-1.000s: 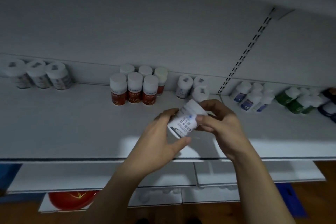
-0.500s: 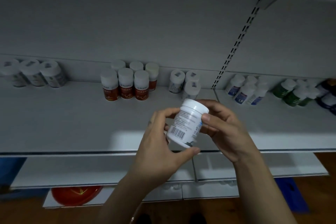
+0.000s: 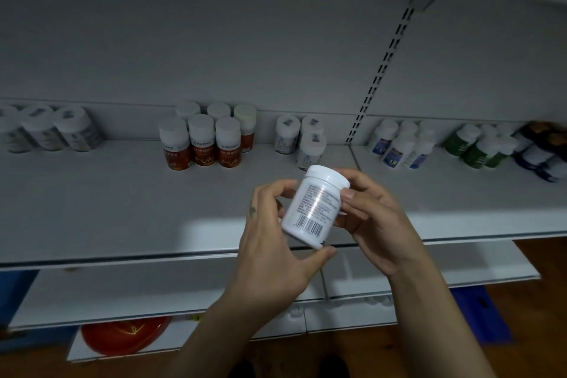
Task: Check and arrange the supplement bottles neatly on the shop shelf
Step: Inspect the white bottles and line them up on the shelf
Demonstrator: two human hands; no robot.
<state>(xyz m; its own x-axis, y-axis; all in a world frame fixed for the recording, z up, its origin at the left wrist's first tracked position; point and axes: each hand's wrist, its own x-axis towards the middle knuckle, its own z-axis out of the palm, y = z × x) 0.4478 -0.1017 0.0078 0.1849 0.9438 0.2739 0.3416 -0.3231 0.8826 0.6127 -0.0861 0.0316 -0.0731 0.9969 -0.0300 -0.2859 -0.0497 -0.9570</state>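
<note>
Over shelf [image 3: 122, 199] front edge, left grip [image 3: 270, 242] and right grip [image 3: 374, 218] both clasp bottle [image 3: 313, 205], cap tilted toward back; similar trio [image 3: 302, 141] straight behind.

Here's the bottle [image 3: 313, 202] tilted between both hands, left hand [image 3: 270, 255] on its left side with the thumb under the base, right hand [image 3: 377, 224] on its right side, held up before the shelf [image 3: 107, 209]. Along the back of that shelf, reading left to right: a far-left row [image 3: 46, 132], well apart from it a block of six [image 3: 208, 138] in two ranks, then a trio [image 3: 300, 138] just behind my bottle. Past the slotted upright [image 3: 380, 70] come the nearest cluster [image 3: 402, 144], the middle cluster [image 3: 478, 144] and the far-right cluster [image 3: 543, 150] side by side, and a lower shelf [image 3: 153, 291] lies beneath it all
</note>
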